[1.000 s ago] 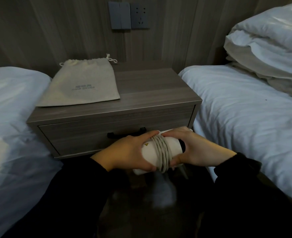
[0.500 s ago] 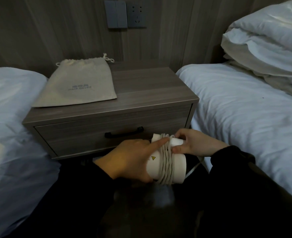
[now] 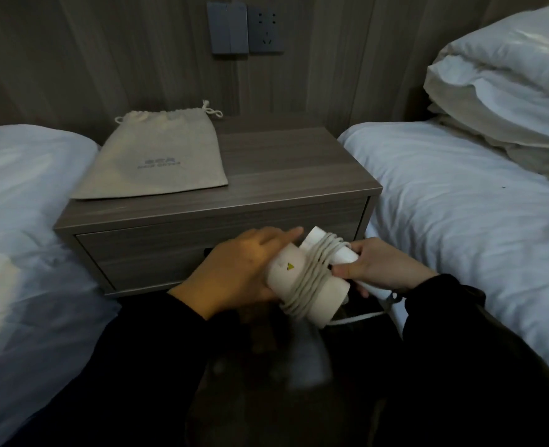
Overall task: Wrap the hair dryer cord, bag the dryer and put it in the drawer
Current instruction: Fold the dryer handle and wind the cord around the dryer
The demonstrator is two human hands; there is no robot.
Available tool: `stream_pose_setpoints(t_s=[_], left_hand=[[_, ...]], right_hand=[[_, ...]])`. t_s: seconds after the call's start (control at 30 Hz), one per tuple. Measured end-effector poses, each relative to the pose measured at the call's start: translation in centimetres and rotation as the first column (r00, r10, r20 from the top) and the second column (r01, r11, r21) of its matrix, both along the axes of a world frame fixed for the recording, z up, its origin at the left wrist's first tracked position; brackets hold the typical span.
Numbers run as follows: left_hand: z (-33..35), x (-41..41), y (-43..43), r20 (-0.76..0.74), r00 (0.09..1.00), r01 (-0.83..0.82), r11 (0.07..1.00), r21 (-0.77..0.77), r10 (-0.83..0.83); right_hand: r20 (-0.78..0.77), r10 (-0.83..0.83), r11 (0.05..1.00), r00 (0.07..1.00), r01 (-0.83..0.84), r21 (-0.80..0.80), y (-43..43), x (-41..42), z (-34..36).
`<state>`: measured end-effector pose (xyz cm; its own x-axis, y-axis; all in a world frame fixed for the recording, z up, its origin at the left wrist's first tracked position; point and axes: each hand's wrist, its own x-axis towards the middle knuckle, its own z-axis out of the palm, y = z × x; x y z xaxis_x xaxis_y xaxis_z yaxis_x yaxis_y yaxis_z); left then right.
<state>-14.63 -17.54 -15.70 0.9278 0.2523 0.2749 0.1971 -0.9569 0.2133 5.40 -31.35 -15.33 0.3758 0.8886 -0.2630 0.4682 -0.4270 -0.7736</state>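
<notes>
A white hair dryer (image 3: 287,272) sits in both my hands in front of the nightstand. Its pale cord (image 3: 311,279) is wound in several turns around the barrel and folded handle. My left hand (image 3: 240,269) grips the barrel's left end, index finger stretched over the top. My right hand (image 3: 382,269) holds the handle end and pinches the cord. A loose stretch of cord trails low to the right. A beige drawstring bag (image 3: 157,159) lies flat on the nightstand top. The drawer (image 3: 157,250) is closed, its dark handle mostly hidden behind my left hand.
The wooden nightstand (image 3: 299,175) stands between two beds with white sheets, the left bed (image 3: 18,221) and the right bed (image 3: 460,214). Folded white bedding (image 3: 505,91) is piled on the right bed. A switch and socket (image 3: 245,29) are on the wall behind.
The dryer has tilted and turned in my hands. My right hand has shifted from the cord wraps to the handle end, and a loose cord stretch now shows below right.
</notes>
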Motion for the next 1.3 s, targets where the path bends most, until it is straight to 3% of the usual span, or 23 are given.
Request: stream_pose_setpoints(t_s=[0.17, 0.3, 0.4, 0.43, 0.5, 0.53, 0.6, 0.7, 0.8, 0.9, 0.97, 1.03, 1.1, 1.17, 1.23, 1.27, 1.3], left_hand=[[0.5, 0.0, 0.1, 0.14, 0.981, -0.1, 0.968, -0.231, 0.135], [1.3, 0.6, 0.1, 0.397, 0.895, -0.002, 0.894, -0.448, 0.201], [2.0, 0.6, 1.3, 0.464, 0.816, -0.105, 0.878, -0.467, 0.345], [2.2, 0.5, 2.2, 0.455, 0.797, -0.211, 0.889, -0.407, 0.397], [2.2, 0.2, 4.6, 0.342, 0.814, -0.454, 0.882, -0.127, 0.469], [2.2, 0.1, 5.7, 0.246, 0.818, -0.536, 0.844, 0.001, 0.519], [2.3, 0.3, 7.4, 0.067, 0.774, -0.633, 0.766, 0.111, 0.629], [2.7, 1.4, 9.7, -0.18, 0.701, -0.69, 0.72, 0.073, 0.69], [3.4, 2.5, 10.9, -0.314, 0.711, -0.652, 0.757, 0.04, 0.629], [3.9, 2.5, 10.4, -0.282, 0.829, -0.505, 0.863, -0.004, 0.483], [4.2, 1.4, 10.0, -0.178, 0.925, -0.365, 0.915, -0.17, 0.336], [5.0, -0.3, 10.1, -0.054, 0.942, -0.332, 0.889, -0.316, 0.332], [6.1, -1.6, 11.4, -0.077, 0.841, -0.538, 0.816, -0.211, 0.535], [7.2, -2.3, 12.9, -0.184, 0.615, -0.769, 0.634, 0.074, 0.767], [7.9, -2.3, 13.7, -0.258, 0.409, -0.869, 0.46, 0.185, 0.876], [8.0, -2.0, 13.7, -0.286, 0.368, -0.884, 0.428, 0.188, 0.885], [8.0, -1.4, 13.5, -0.285, 0.39, -0.874, 0.45, 0.185, 0.876]], right_hand=[[-0.17, -0.21, 0.971, 0.963, 0.226, 0.081, -0.5, -0.2, 1.2], [-0.319, -0.159, 0.967, 0.934, 0.213, 0.142, -0.5, -0.5, 2.7], [-0.445, -0.118, 0.952, 0.887, 0.228, 0.203, 0.2, -0.8, 3.7], [-0.483, -0.119, 0.94, 0.868, 0.255, 0.227, 0.6, -0.8, 3.9], [-0.523, -0.142, 0.915, 0.841, 0.313, 0.255, 1.4, -0.8, 4.2], [-0.532, -0.163, 0.906, 0.831, 0.34, 0.254, 1.8, -0.8, 4.3], [-0.56, -0.204, 0.892, 0.803, 0.388, 0.231, 2.8, -0.8, 4.3], [-0.634, -0.241, 0.874, 0.735, 0.449, 0.188, 4.2, -0.5, 4.5], [-0.669, -0.235, 0.859, 0.705, 0.473, 0.197, 5.4, 0.3, 4.9], [-0.687, -0.237, 0.838, 0.687, 0.502, 0.213, 5.9, 1.0, 5.2], [-0.712, -0.223, 0.824, 0.666, 0.52, 0.227, 6.1, 1.4, 5.3], [-0.726, -0.209, 0.819, 0.655, 0.523, 0.236, 6.0, 1.8, 5.3], [-0.719, -0.216, 0.819, 0.661, 0.523, 0.235, 5.9, 2.2, 5.3], [-0.693, -0.24, 0.818, 0.68, 0.526, 0.233, 5.6, 2.5, 5.5], [-0.682, -0.244, 0.809, 0.689, 0.532, 0.248, 5.2, 2.6, 5.7], [-0.69, -0.235, 0.801, 0.685, 0.538, 0.262, 5.1, 2.7, 5.8], [-0.702, -0.22, 0.793, 0.677, 0.543, 0.275, 4.9, 2.8, 5.9]])
